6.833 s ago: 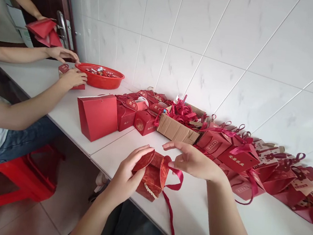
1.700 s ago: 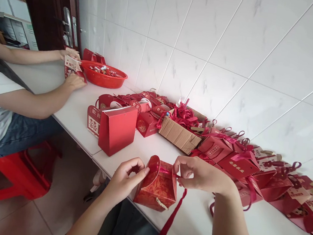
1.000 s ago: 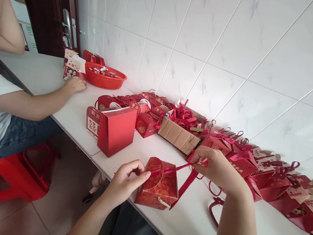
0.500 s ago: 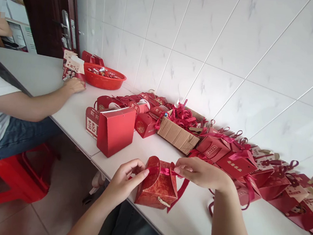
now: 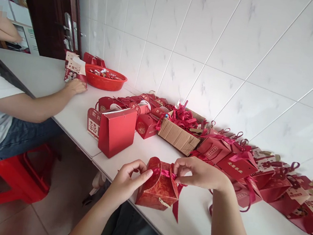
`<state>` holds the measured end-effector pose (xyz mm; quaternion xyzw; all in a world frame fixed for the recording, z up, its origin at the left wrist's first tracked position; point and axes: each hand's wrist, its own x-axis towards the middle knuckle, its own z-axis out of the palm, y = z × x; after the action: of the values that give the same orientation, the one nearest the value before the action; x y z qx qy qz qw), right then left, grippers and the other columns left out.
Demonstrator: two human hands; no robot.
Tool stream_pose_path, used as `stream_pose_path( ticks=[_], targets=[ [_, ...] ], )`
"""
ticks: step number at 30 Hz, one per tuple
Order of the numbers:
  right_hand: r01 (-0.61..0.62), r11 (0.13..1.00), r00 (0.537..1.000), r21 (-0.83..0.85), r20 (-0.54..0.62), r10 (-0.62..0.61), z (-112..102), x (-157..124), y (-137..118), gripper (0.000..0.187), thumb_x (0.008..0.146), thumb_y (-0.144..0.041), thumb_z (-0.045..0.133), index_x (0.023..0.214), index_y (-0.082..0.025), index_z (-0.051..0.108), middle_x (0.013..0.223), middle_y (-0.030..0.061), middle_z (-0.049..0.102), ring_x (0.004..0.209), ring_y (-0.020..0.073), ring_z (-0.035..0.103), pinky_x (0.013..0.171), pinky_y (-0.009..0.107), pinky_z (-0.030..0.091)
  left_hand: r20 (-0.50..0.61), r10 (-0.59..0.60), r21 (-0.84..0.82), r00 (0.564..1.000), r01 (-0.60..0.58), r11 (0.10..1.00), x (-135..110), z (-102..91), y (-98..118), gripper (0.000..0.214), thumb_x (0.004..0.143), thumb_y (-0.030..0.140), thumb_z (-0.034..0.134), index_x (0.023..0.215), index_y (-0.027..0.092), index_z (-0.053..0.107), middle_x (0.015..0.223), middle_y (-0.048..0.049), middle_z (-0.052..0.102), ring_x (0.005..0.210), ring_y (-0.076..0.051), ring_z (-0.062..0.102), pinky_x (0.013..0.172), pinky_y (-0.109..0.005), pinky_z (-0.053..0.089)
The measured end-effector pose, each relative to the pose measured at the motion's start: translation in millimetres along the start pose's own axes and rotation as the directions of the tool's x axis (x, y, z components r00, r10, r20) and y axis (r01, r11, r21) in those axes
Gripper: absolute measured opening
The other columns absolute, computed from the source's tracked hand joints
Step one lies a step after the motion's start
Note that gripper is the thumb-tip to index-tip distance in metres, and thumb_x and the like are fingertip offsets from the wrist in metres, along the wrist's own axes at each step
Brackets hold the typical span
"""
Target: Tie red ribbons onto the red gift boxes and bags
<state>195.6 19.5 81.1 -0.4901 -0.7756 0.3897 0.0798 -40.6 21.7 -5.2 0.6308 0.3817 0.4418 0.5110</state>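
A small red patterned gift box (image 5: 159,189) with rounded top flaps and a gold rope handle stands near the front edge of the white table (image 5: 189,227). A dark red ribbon (image 5: 167,173) runs across its top and hangs down its right side. My left hand (image 5: 128,182) is closed, pinching the ribbon at the box's left flap. My right hand (image 5: 198,173) pinches the ribbon at the right flap.
Several finished red boxes with ribbons (image 5: 236,160) line the tiled wall. A cardboard box of ribbons (image 5: 178,133), a red paper bag (image 5: 117,130) and a red basin (image 5: 104,77) stand further left. A seated person's hand (image 5: 75,85) rests by a printed box on the table.
My right hand pulled the ribbon out to the right, then came back to the box top. The ribbon now lies snug across the flaps. The other person's arm has lowered.
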Motion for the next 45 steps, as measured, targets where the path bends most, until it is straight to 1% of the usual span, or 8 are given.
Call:
stream_pose_path(
  ticks=[5, 11, 16, 20, 25, 31, 39, 45],
  targets=[
    [-0.042, 0.999, 0.999, -0.026, -0.011, 0.042, 0.9, -0.2, -2.9, 0.003, 0.074, -0.018, 0.060, 0.077, -0.017, 0.060, 0.063, -0.0023, 0.056, 0.057, 0.0104, 0.052, 0.052, 0.020, 0.039, -0.005, -0.023, -0.045, 1.000, 0.023, 0.999, -0.7, 2.8, -0.7, 0.034, 0.083, 0.045, 0.058, 0.064, 0.018, 0.048, 0.065, 0.0027, 0.041, 0.063, -0.013, 0.038, 0.059, -0.024, 0.030],
    [-0.043, 0.997, 0.999, 0.060, 0.015, 0.043, 1.2, 1.6, -2.7, 0.008, 0.075, -0.018, 0.060, 0.076, -0.018, 0.052, 0.062, -0.0028, 0.059, 0.059, 0.0124, 0.060, 0.051, 0.019, 0.040, 0.006, -0.018, -0.097, 1.000, 0.019, 0.995, 0.4, 3.4, -4.6, 0.034, 0.082, 0.044, 0.059, 0.063, 0.018, 0.047, 0.064, 0.0031, 0.039, 0.063, -0.013, 0.037, 0.059, -0.023, 0.031],
    [-0.025, 0.984, 0.992, 0.176, 0.129, 0.002, -2.3, 4.5, 1.0, 0.028, 0.073, -0.037, 0.073, 0.074, -0.016, 0.055, 0.056, -0.0036, 0.056, 0.049, 0.0098, 0.056, 0.049, 0.019, 0.041, 0.023, -0.033, -0.139, 0.999, 0.036, 0.990, 0.8, 4.0, -6.9, 0.036, 0.082, 0.046, 0.059, 0.064, 0.018, 0.047, 0.064, 0.0036, 0.038, 0.062, -0.012, 0.035, 0.059, -0.023, 0.029],
    [-0.030, 0.974, 0.992, 0.226, 0.129, 0.000, -2.3, 6.5, 1.5, 0.041, 0.079, -0.053, 0.064, 0.068, -0.016, 0.053, 0.052, -0.0029, 0.055, 0.047, 0.0097, 0.055, 0.050, 0.021, 0.042, 0.042, -0.050, -0.161, 0.998, 0.057, 0.985, 0.8, 3.9, -6.5, 0.038, 0.082, 0.049, 0.058, 0.064, 0.018, 0.045, 0.064, 0.0038, 0.037, 0.062, -0.012, 0.035, 0.059, -0.023, 0.029],
    [0.035, 0.979, 0.999, 0.202, 0.031, -0.042, -1.2, 8.4, 0.4, 0.043, 0.077, -0.056, 0.065, 0.067, -0.015, 0.055, 0.060, -0.0023, 0.053, 0.057, 0.0090, 0.050, 0.052, 0.020, 0.037, 0.024, -0.052, -0.156, 0.998, 0.055, 0.986, 1.3, 2.9, -6.5, 0.039, 0.083, 0.050, 0.056, 0.064, 0.018, 0.044, 0.065, 0.0037, 0.037, 0.063, -0.012, 0.036, 0.059, -0.023, 0.030],
    [0.020, 0.983, 0.995, 0.181, 0.095, -0.037, -3.7, 10.4, 9.3, 0.039, 0.079, -0.049, 0.065, 0.065, -0.015, 0.051, 0.058, -0.0053, 0.045, 0.054, 0.0066, 0.039, 0.051, 0.020, 0.031, 0.045, -0.049, -0.163, 0.998, 0.055, 0.985, 4.6, 2.0, -13.2, 0.038, 0.084, 0.049, 0.054, 0.065, 0.018, 0.043, 0.065, 0.0044, 0.035, 0.063, -0.012, 0.035, 0.060, -0.023, 0.031],
    [-0.072, 0.997, 0.990, -0.009, 0.121, 0.072, -6.6, 13.9, 18.4, 0.038, 0.079, -0.048, 0.064, 0.064, -0.015, 0.052, 0.060, -0.0031, 0.051, 0.055, 0.0072, 0.041, 0.051, 0.020, 0.032, 0.079, -0.045, -0.138, 0.996, 0.056, 0.989, 8.0, -3.7, -16.6, 0.038, 0.085, 0.047, 0.053, 0.064, 0.019, 0.038, 0.065, 0.0051, 0.029, 0.061, -0.011, 0.027, 0.058, -0.024, 0.024],
    [-0.101, 0.995, 0.979, -0.009, 0.176, 0.101, -9.0, 17.5, 26.9, 0.042, 0.077, -0.052, 0.065, 0.063, -0.014, 0.055, 0.057, -0.0026, 0.053, 0.052, 0.0070, 0.043, 0.052, 0.020, 0.034, 0.120, -0.028, -0.130, 0.992, 0.044, 0.991, 10.0, -7.9, -21.8, 0.036, 0.087, 0.045, 0.051, 0.066, 0.019, 0.038, 0.065, 0.0050, 0.032, 0.062, -0.012, 0.032, 0.060, -0.024, 0.028]
  ],
)
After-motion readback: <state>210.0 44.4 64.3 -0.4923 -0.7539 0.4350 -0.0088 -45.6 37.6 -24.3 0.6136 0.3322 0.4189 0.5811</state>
